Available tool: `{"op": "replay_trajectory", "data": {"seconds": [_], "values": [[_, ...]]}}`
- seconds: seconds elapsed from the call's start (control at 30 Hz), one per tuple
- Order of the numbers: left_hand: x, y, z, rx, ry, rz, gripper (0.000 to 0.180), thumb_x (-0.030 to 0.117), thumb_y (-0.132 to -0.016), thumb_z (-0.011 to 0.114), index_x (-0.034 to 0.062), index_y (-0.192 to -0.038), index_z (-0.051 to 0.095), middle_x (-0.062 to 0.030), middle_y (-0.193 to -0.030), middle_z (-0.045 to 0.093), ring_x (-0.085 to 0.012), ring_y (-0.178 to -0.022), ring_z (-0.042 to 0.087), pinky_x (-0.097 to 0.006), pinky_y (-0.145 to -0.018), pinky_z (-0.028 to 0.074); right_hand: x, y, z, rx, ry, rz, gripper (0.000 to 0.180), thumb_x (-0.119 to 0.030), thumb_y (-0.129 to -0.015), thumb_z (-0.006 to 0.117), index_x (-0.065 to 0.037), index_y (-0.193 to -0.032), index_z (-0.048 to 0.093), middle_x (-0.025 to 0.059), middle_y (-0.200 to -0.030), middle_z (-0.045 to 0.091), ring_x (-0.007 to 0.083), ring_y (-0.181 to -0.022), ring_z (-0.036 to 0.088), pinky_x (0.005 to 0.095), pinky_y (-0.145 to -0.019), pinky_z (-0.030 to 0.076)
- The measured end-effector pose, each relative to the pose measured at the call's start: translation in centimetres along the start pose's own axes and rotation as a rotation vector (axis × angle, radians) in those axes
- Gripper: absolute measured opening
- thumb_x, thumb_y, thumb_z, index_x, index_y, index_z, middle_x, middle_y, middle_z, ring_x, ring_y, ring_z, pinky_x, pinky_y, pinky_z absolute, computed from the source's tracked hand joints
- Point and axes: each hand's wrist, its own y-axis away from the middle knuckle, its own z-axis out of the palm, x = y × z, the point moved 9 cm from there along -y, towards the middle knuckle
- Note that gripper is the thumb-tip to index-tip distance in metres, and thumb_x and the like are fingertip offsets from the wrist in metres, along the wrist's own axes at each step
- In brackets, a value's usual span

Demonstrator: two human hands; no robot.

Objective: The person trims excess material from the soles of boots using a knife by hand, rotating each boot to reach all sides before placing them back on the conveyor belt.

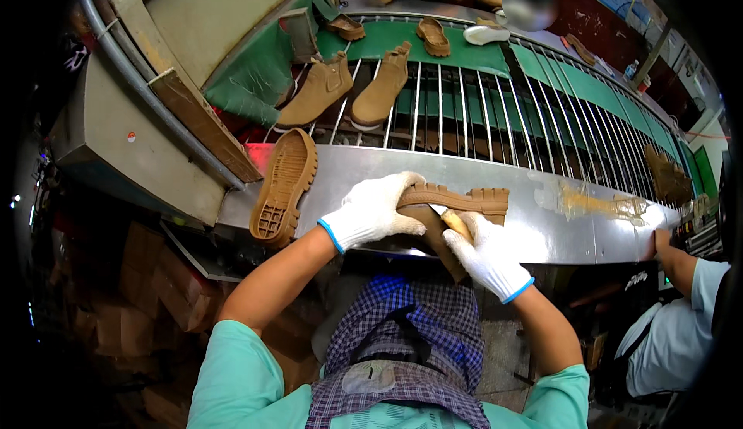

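My left hand (pixel 379 211), in a white knit glove with a blue cuff, is closed round the toe end of a brown boot (pixel 445 252). The boot is turned over, its chunky sole (pixel 486 201) facing up and away from me over the metal ledge. My right hand (pixel 491 257), gloved the same way, grips a small tool with a wooden handle (pixel 457 225). Its short pale tip touches or lies close to the seam between sole and upper; whether it is a blade or a brush I cannot tell. Left of my hands, a loose brown lugged sole (pixel 286 185) lies inside-up on the ledge.
Beyond the metal ledge (pixel 348 167) runs a rack of metal bars (pixel 464 112) with green sheets. Two brown boots (pixel 321 92) stand there, with more soles (pixel 433 36) behind. A machine housing (pixel 147 143) borders the left. Co-workers sit opposite; another person's arm (pixel 677 263) is at right.
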Motion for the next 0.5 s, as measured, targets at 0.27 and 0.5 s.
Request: {"op": "replay_trajectory", "data": {"seconds": [0.27,0.5], "values": [[0.0,0.7,0.7,0.061,0.036,0.138,0.081,0.041,-0.078,0.093,0.0120,-0.146,0.061,-0.0142,-0.137,0.072,-0.0340,-0.124,0.071,-0.042,-0.107,0.056,0.0,0.9,1.1,-0.131,-0.091,0.013,0.041,-0.039,-0.103,0.070,0.000,-0.111,0.063,0.0165,-0.081,0.073,0.0241,-0.065,0.072,0.0388,-0.058,0.058],[0.7,0.9,0.1,0.089,0.025,0.169,0.080,0.039,-0.077,0.094,0.0115,-0.145,0.062,-0.0122,-0.135,0.073,-0.0334,-0.120,0.073,-0.041,-0.103,0.058,-3.9,2.3,-1.7,-0.071,0.275,-0.060,0.040,-0.039,-0.100,0.073,-0.005,-0.119,0.065,0.0170,-0.076,0.073,0.0340,-0.063,0.075,0.0440,-0.058,0.061]]}}
